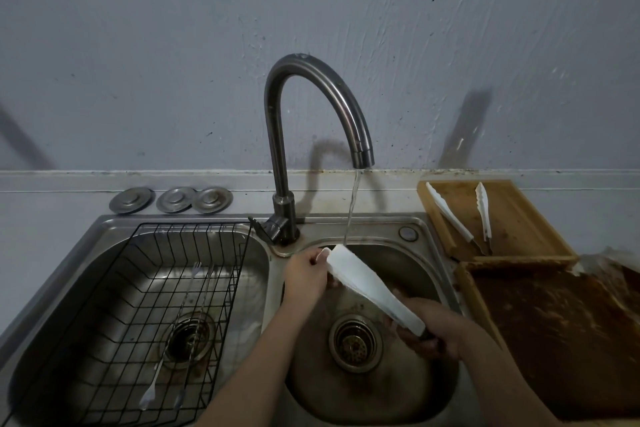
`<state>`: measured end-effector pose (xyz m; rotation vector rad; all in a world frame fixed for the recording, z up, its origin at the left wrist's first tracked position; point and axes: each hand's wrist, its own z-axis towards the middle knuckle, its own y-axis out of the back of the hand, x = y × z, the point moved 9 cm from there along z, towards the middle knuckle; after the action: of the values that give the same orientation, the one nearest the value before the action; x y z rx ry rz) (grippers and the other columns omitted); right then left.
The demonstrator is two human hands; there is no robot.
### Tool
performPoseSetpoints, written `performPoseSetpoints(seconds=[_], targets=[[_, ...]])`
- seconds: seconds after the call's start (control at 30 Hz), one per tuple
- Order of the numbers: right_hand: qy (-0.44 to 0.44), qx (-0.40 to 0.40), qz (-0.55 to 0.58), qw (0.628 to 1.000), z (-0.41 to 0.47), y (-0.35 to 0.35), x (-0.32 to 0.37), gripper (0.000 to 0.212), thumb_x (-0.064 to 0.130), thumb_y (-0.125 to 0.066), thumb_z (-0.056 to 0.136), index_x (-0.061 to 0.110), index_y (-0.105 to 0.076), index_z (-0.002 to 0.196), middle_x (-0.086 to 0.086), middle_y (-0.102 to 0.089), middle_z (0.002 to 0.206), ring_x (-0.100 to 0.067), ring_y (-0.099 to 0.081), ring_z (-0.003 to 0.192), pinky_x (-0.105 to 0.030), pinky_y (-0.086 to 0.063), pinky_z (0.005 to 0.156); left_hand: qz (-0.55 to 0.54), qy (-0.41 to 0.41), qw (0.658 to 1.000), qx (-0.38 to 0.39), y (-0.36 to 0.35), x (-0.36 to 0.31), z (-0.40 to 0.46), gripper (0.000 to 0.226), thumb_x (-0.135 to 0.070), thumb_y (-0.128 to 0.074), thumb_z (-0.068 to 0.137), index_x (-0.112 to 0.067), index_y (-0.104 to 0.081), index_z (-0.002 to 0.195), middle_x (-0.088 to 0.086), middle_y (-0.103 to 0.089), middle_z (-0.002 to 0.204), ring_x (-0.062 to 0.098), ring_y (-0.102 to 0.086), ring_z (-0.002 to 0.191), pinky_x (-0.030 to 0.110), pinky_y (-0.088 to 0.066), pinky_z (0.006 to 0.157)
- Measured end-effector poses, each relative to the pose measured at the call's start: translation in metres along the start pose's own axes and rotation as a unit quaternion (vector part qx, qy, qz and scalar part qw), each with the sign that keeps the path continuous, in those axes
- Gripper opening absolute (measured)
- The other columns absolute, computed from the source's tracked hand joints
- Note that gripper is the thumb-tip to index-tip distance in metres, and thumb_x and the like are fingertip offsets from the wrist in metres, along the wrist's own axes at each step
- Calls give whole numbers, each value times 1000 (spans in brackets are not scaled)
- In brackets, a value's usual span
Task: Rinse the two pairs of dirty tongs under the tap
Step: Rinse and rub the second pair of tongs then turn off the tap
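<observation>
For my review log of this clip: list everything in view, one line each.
Tap: one, dark metal, running, behind the sinks.
Held tongs: one pair, white, under the stream over the right sink.
Other tongs: one pair, white, on the far wooden tray.
Near tray: one, brown-stained, right counter.
Rack: one, black wire, in the left sink.
Slim tongs: one metal pair, in the rack.
Lids: three, metal, against the wall.
Hands: left holds the tip end, right grips the handle end.
</observation>
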<state>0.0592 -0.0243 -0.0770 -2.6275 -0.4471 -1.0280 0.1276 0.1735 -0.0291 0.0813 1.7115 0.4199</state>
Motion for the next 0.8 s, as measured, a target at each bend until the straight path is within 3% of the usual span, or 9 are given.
performPoseSetpoints(seconds=[0.13, 0.27, 0.33, 0.4, 0.5, 0.57, 0.63, 0.7, 0.8], targets=[[76, -70, 65, 993, -2, 10, 20, 60, 60, -35, 88, 9, -62, 106, -15, -62, 63, -11, -41, 32, -16, -28, 29, 16, 38, 999, -15, 11, 1, 3, 27, -13, -48, 95, 1, -68, 83, 13, -67, 68, 18, -67, 53, 31, -59, 59], [153, -133, -51, 978, -24, 15, 49, 48, 56, -45, 84, 16, -66, 102, -2, -63, 62, -11, -48, 40, -19, -32, 34, -59, 135, 988, 54, -4, 32, 3, 36, -5, -38, 96, -1, -60, 68, 14, -59, 53, 20, -52, 38, 27, -40, 41], [178, -191, -144, 954, -35, 17, 62, 34, 47, -53, 85, 18, -67, 96, 2, -63, 65, -4, -50, 40, -17, -36, 40, -153, 175, 968, 95, -15, 46, -1, 33, -3, -35, 95, 3, -64, 81, 16, -60, 59, 23, -50, 47, 29, -37, 48], [194, -253, -224, 921, -39, 21, 73, 22, 39, -55, 89, 21, -68, 84, 4, -61, 62, 1, -50, 38, -16, -37, 45, -274, 207, 934, 104, -21, 46, -8, 29, -15, -37, 98, -1, -62, 103, 18, -67, 82, 28, -62, 68, 31, -52, 57], [214, -308, -282, 883, -43, 21, 88, 30, 36, -49, 93, 18, -64, 75, 4, -54, 52, 0, -47, 32, -21, -37, 46, -420, 237, 871, 93, -27, 33, -16, 55, -50, -23, 97, -6, -53, 109, 18, -63, 101, 30, -64, 91, 37, -58, 71], [224, -327, -303, 867, -45, 17, 97, 35, 36, -45, 94, 14, -60, 72, 0, -53, 53, -5, -47, 37, -23, -40, 47, -462, 231, 852, 85, -26, 21, -17, 62, -55, -20, 95, -5, -51, 115, 20, -60, 109, 31, -60, 99, 40, -52, 83], [223, -336, -337, 851, -45, 11, 104, 36, 35, -44, 95, 16, -55, 67, 0, -53, 56, -8, -48, 42, -22, -41, 47, -450, 217, 862, 88, -26, 16, -15, 50, -45, -32, 97, -5, -50, 122, 17, -60, 111, 27, -61, 98, 38, -52, 84], [224, -333, -364, 840, -46, 2, 110, 36, 37, -44, 94, 20, -51, 64, 2, -53, 56, -7, -51, 42, -21, -42, 46, -446, 216, 865, 78, -25, 17, -13, 36, -24, -50, 94, -2, -50, 123, 14, -64, 104, 24, -63, 92, 34, -60, 70], [239, -335, -391, 823, -52, -14, 120, 30, 43, -50, 90, 24, -52, 67, 3, -58, 59, -8, -56, 45, -22, -46, 50, -490, 257, 832, 35, -29, 25, -13, 31, -10, -53, 92, 3, -48, 120, 19, -62, 99, 27, -62, 87, 33, -59, 60]])
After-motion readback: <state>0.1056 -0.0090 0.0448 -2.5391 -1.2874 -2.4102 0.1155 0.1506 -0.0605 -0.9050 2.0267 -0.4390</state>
